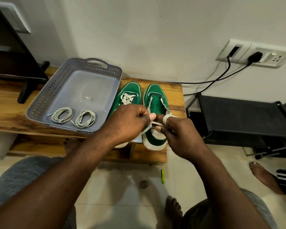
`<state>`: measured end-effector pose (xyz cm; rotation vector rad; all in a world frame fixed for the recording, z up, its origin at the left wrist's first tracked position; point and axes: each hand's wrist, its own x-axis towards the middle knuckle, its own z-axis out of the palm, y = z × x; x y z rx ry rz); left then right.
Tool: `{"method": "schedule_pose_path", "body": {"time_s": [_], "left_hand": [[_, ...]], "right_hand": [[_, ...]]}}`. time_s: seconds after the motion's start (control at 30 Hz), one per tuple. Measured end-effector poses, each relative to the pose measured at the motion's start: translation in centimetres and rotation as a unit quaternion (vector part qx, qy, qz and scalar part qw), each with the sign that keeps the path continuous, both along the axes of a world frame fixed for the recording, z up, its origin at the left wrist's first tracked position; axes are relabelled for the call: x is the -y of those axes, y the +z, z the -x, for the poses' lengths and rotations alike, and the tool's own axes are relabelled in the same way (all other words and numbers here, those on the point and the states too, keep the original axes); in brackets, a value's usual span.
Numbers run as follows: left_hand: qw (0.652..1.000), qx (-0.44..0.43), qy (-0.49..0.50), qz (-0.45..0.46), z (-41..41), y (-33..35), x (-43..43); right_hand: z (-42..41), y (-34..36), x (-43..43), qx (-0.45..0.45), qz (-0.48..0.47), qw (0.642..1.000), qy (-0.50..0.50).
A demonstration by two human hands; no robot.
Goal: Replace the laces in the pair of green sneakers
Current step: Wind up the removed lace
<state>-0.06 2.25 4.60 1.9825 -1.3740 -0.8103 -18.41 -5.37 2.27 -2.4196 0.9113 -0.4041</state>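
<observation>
Left hand (130, 119) and right hand (180, 136) both pinch a pale lace (156, 123) over one green sneaker (155, 90). Coiled laces (55, 116) sit left of them.

A wooden bench (7, 111) stands against the wall. On its top, from left to right, rest the black foot of a stand (26, 90), a grey perforated tray (56, 83), a green sneaker (130, 91) just beside the tray, and a second sneaker (155, 91) close alongside, both with toes toward the wall and heels at the near edge.
</observation>
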Motion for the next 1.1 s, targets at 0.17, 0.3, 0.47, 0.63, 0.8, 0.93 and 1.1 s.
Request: {"method": "schedule_pose_path", "body": {"time_s": [0.17,0.3,0.47,0.63,0.8,0.93,1.1], "left_hand": [[0.993,-0.112,0.023,-0.03,0.4,0.6,-0.1],[0.968,-0.244,0.049,-0.027,0.2,0.8,-0.1],[0.892,-0.44,0.063,-0.085,-0.6,0.6,0.0],[0.735,-0.67,0.058,-0.089,-1.5,1.3,0.4],[0.717,-0.68,0.144,0.053,-1.9,1.3,0.8],[0.896,-0.397,0.185,0.074,-1.7,0.3,0.9],[0.99,0.034,0.137,0.009,-1.6,-1.2,0.4]], "right_hand": [[-0.1,-0.4,0.1,0.007,-0.007,1.0,0.004],[-0.3,-0.8,0.2,0.003,-0.037,0.999,0.01],[-0.5,-0.7,-0.3,0.078,-0.06,0.995,0.01],[-0.5,-1.1,-0.6,0.112,-0.19,0.975,0.03],[-0.8,-0.5,-1.4,0.157,-0.369,0.908,0.121],[-1.0,0.0,-1.8,0.174,-0.442,0.862,0.176],[-0.8,0.9,-1.5,0.233,-0.478,0.82,0.214]]}}
